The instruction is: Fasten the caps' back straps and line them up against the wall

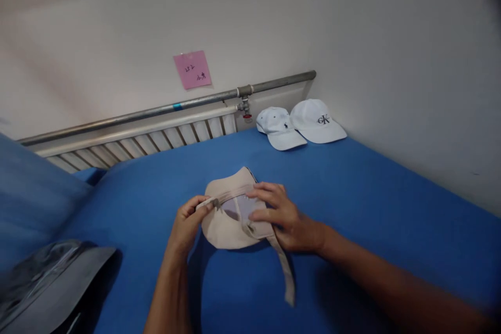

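Far L, a blue cloth is hanging; near L, a dk grey cap is lying on the blue table cover, partly out of view. Farther back, a radiator is running under a metal pipe. L hand is pinching the band edge of the beige cap by a small buckle, thumb & fingers closed. A pink note is hanging on the wall above the pipe. Beige cap is sitting mid-table btwn both hands, inside showing. Its loose strap is trailing toward near R. R hand is resting over the cap's R side, fingers part-bent, thumb & index apart; can't tell if gripping. Far R, a wht cap w/ small dk logo is touching a wht cap w/ "CK" letters.
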`<state>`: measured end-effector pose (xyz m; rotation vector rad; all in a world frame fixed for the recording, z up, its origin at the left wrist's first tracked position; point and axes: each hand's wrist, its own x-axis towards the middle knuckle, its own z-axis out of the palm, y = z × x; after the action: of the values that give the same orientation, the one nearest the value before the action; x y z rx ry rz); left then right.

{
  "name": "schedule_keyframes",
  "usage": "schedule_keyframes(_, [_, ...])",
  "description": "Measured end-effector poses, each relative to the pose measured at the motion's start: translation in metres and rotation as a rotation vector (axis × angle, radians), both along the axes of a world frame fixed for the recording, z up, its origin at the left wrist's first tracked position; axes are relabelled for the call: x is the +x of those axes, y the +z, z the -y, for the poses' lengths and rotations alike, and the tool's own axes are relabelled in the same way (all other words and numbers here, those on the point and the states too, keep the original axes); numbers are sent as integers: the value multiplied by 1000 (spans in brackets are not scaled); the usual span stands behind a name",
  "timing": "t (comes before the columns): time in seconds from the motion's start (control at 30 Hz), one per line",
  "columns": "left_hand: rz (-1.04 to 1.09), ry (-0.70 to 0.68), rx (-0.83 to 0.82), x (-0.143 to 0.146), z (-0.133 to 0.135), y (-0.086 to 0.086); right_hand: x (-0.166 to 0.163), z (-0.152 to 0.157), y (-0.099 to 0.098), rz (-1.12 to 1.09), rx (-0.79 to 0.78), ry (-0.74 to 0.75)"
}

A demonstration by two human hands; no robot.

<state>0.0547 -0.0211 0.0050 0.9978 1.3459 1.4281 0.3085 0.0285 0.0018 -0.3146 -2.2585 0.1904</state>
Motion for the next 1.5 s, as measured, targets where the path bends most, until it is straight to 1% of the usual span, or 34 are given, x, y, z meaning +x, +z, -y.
schedule_keyframes(0.1, [71, 30, -35, -6, -4, -5, -4, 14, 5, 72, 123, 36])
schedule_keyframes(0.2, [81, 23, -62, -9, -6, -8, -9, 21, 5, 148, 185, 100])
schedule_keyframes(0.33, [43, 6, -61, -11, -8, -12, -15, 28, 6, 175, 199, 206])
schedule_keyframes(0.43, [10, 3, -37, -10, -8, -13, -20, 36, 12, 163, 147, 317])
schedule_keyframes(0.5, [-23, -28, -14, -8, -7, -13, -22, 40, 19, 159, 35, 346])
schedule_keyframes(0.53, [-35, -52, -6, -7, -6, -12, -22, 41, 23, 154, -68, 335])
schedule_keyframes(0.57, [-35, -77, 0, -7, -5, -12, -23, 42, 26, 145, -205, 311])
schedule_keyframes(0.63, [1, -126, 6, -7, -3, -11, -24, 39, 30, 97, -545, 257])
schedule_keyframes(0.73, [54, -218, 6, -8, 0, -10, -29, 27, 27, -7, -1046, 242])
schedule_keyframes(0.8, [65, -278, 1, -8, 1, -10, -33, 16, 24, -37, -1276, 247])
schedule_keyframes(0.83, [75, -293, -3, -8, 1, -10, -35, 11, 23, -30, -1347, 245])
schedule_keyframes(0.9, [106, -295, -26, -9, 1, -10, -41, 2, 23, -16, -1418, 237])
schedule_keyframes(0.97, [130, -273, -65, -10, 1, -11, -48, -5, 26, -28, -1450, 242])
schedule_keyframes(1.07, [146, -230, -99, -12, -1, -12, -58, -12, 26, -151, -1518, 264])
schedule_keyframes(1.23, [204, -162, -111, -13, -5, -11, -64, -18, 14, -330, -1697, 359])
schedule_keyframes(1.3, [228, -141, -112, -13, -6, -10, -63, -19, 11, -348, -1697, 376])
schedule_keyframes(1.37, [248, -131, -104, -13, -7, -11, -63, -18, 12, -316, -1660, 391])
schedule_keyframes(1.5, [271, -117, -116, -13, -9, -11, -65, -15, 15, -237, -1614, 365])
